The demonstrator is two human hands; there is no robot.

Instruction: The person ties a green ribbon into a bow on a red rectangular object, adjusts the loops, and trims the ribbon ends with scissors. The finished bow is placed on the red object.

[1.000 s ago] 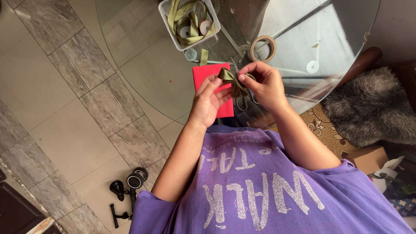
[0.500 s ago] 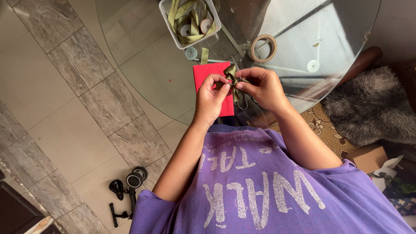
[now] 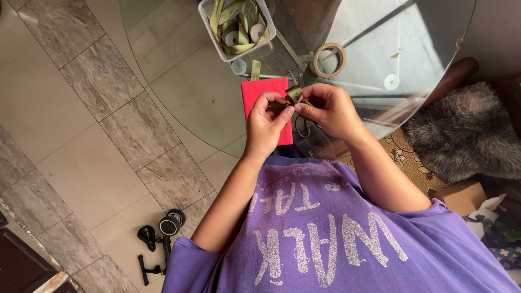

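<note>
Both hands meet above the edge of a round glass table (image 3: 179, 81). Left hand (image 3: 266, 125) and right hand (image 3: 328, 111) pinch a small olive-green ribbon bow (image 3: 290, 97) between thumbs and fingertips — fingers closed narrow on it. Beneath the left hand lies a red flat packet (image 3: 260, 89). Scissors (image 3: 303, 126) show just under the right hand. Beyond the hands — a tape roll (image 3: 329, 60) and a clear tub of ribbon (image 3: 237, 27).

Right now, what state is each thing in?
Olive ribbon bow: pinched between both hands, above the red packet.
Left hand: shut on bow.
Right hand: shut on bow.
Red packet: flat on glass table.
Clear bin: open, holding ribbon.
Tape roll: lying flat.
</note>
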